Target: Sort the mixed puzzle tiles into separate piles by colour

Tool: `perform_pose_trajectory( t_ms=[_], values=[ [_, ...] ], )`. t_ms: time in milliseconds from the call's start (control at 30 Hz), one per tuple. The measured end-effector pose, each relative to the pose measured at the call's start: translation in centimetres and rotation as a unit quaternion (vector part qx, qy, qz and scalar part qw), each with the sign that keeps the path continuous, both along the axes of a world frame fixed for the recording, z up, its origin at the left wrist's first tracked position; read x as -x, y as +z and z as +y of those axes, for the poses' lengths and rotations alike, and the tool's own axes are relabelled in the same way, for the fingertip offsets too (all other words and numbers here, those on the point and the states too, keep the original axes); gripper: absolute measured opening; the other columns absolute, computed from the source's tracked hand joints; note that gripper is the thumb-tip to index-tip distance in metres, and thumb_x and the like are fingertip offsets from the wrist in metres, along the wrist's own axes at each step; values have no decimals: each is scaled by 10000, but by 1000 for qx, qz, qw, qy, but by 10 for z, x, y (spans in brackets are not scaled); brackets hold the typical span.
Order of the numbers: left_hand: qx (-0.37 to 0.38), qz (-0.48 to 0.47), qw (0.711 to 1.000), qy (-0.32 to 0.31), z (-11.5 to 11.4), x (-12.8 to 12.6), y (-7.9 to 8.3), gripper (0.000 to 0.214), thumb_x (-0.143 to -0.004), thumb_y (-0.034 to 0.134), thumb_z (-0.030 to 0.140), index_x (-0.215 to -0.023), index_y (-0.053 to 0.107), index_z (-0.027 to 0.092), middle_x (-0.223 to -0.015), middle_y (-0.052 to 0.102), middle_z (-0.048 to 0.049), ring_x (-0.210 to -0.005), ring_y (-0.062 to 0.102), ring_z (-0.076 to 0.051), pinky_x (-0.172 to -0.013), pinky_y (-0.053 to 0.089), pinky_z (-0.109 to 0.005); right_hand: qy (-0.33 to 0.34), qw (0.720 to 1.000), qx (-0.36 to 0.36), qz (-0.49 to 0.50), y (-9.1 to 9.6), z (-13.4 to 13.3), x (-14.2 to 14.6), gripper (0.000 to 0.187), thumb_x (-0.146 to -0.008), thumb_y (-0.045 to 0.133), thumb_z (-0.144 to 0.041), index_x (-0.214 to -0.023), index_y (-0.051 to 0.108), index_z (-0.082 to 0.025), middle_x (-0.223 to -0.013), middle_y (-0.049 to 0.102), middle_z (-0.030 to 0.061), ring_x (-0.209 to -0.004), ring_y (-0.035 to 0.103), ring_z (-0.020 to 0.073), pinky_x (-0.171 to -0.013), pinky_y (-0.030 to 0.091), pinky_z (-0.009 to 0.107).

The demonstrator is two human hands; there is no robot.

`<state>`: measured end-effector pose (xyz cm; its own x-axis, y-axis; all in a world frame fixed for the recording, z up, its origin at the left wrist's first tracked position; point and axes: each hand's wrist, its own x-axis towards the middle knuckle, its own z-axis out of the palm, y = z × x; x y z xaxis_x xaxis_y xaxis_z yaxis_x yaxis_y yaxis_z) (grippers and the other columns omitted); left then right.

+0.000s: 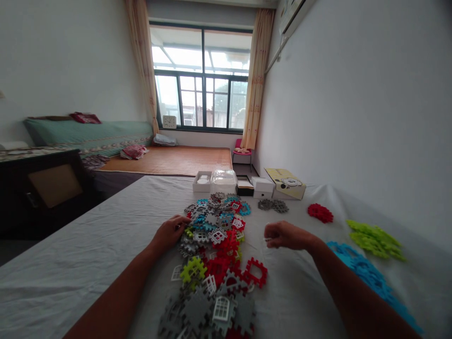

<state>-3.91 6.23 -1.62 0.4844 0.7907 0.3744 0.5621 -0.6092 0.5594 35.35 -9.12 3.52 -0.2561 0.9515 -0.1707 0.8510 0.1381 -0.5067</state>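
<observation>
A long pile of interlocking plastic building tiles (228, 240) in grey, red, blue and lime green runs down the middle of the cloth. White window-shaped pieces (221, 308) lie among them. My left hand (174, 228) rests at the pile's left edge, its fingers loosely bent and touching the tiles. To the right of the pile, my right hand (284, 234) is closed above the cloth. Bits of a small white piece show at its fingertips; most of that piece is hidden. A red frame tile (255, 272) lies at the near right of the pile.
Sorted groups lie on the right: grey tiles (273, 205), red tiles (320, 213), lime green tiles (376, 239) and blue tiles (370, 278). Across the back stand white boxes (263, 188), a clear plastic container (223, 181) and a yellow carton (286, 183). A wall borders the right side.
</observation>
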Motion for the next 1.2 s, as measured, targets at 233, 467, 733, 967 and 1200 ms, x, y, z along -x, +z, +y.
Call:
perform_pose_trajectory(
  t_ms=[233, 467, 733, 967, 1200],
  values=[
    [3, 0, 1000, 4, 0, -1, 1, 285, -796, 442, 312, -934, 675, 226, -973, 657, -35, -875, 619, -188, -815, 490, -294, -172, 948, -216, -157, -12, 11, -2, 258, -836, 535, -375, -982, 651, -197, -1009, 648, 94, -889, 584, 200, -753, 447, 302],
    [-4, 4, 1000, 5, -1, -1, 1, 289, -800, 442, 314, -951, 675, 233, -962, 661, -26, -853, 623, -181, -796, 493, -282, 14, 957, -289, -33, -46, 28, 72, 388, -903, 447, -288, -1289, 486, -276, -1345, 505, 54, -1223, 430, 215, -1017, 368, 397],
    [-8, 12, 1000, 2, 0, -1, 1, 296, -804, 435, 289, -960, 678, 223, -962, 656, -33, -842, 625, -178, -790, 489, -277, -27, 953, -285, 96, -45, 25, 69, 177, -811, 600, -293, -971, 627, -223, -1154, 614, 77, -1144, 516, 222, -929, 451, 376],
    [-8, 18, 1000, -1, -3, -2, 4, 306, -814, 426, 303, -961, 680, 213, -957, 656, -39, -825, 625, -175, -776, 489, -272, 49, 936, -348, 25, -17, 7, 67, 544, -824, 530, -145, -1337, 392, -265, -1262, 551, 61, -1156, 478, 207, -989, 422, 388],
    [-4, 17, 1000, 1, -1, -1, 2, 307, -812, 425, 304, -963, 676, 213, -978, 655, -36, -850, 623, -175, -791, 488, -272, -6, 924, -381, -1, -26, 18, 39, 530, -785, 542, -110, -1293, 453, -230, -1267, 558, 77, -1162, 490, 229, -995, 424, 424]
  ],
)
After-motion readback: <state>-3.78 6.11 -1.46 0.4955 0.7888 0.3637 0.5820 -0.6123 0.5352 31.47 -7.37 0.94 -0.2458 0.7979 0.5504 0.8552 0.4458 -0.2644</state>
